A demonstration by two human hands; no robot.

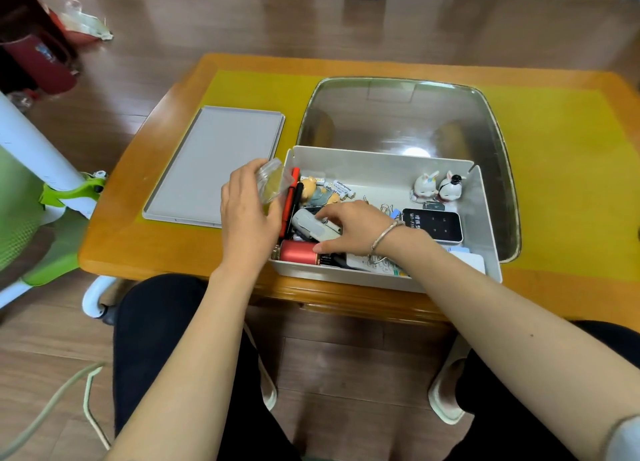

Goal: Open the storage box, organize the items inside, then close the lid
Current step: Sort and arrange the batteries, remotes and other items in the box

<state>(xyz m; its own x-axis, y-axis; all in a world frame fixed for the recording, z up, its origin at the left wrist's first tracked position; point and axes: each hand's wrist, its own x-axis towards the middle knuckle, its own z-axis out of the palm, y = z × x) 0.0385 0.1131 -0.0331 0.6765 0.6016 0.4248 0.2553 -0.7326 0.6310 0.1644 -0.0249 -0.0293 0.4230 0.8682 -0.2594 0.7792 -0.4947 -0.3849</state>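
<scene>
**Sorting inside the open box**

The right hand [349,226] curls its fingers around a grey gadget [313,226] in the storage box [381,166]; stiff, light, best gripped mid-body. The left hand [247,211] pinches a slippery clear packet [272,181]. Beyond its fingertips lies 1 lid [214,162].

An orange wooden table [114,249] carries the grey lid [214,162], white storage box [381,164] and clear tray [498,142].

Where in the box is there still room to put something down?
Inside the storage box, the bare floor lies along the far wall, between the batteries and the two rabbit figurines. The near left corner is crowded: red cylinder, pens, both hands. Outside, the lid lies bare.
</scene>
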